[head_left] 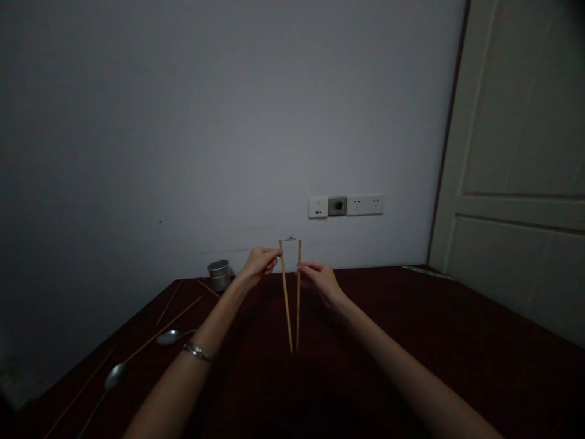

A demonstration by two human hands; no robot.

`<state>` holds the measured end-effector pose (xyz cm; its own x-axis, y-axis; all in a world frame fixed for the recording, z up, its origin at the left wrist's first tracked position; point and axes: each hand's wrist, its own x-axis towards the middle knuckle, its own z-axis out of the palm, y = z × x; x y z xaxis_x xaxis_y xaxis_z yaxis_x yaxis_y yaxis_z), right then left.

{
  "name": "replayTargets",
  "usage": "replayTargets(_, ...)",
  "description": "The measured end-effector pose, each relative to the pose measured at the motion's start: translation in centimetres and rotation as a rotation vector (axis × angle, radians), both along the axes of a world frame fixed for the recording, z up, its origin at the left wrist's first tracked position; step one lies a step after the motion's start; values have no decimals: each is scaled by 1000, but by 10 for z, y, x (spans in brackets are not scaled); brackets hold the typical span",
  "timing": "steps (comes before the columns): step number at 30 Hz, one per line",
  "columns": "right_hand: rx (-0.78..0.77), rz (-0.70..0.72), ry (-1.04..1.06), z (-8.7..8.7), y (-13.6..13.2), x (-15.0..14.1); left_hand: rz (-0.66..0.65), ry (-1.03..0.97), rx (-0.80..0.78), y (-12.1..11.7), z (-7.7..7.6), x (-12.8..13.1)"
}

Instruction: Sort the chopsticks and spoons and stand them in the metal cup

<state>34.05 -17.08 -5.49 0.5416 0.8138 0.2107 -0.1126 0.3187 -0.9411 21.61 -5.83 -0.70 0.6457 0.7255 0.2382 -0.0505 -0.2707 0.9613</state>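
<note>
My left hand (260, 261) is closed in a pinch near the top of a wooden chopstick (286, 305), which stands almost upright. My right hand (320, 277) pinches the top of a second chopstick (298, 305) the same way. The two sticks hang side by side, and their lower tips come close together just above the dark red table (411, 341). A bracelet (197, 351) sits on my left wrist.
Several loose chopsticks (178, 320) and two metal spoons (168, 337) (115, 375) lie on the table's left part. A small metal cup (219, 274) stands by the wall. Wall sockets (346, 206) are behind it; a door (521, 183) stands at the right.
</note>
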Motion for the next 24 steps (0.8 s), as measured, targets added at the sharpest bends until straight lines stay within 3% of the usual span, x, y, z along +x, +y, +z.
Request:
replayTargets(6,-44,170,165,-13,-36,-8,-91,16,-57,-31,-31,3)
replayTargets(14,-71,161,212,-39,-45,0,-126,25,-150,-47,-60,11)
replayTargets(24,-161,150,165,-39,-48,-3,-89,-36,-230,-54,-77,15)
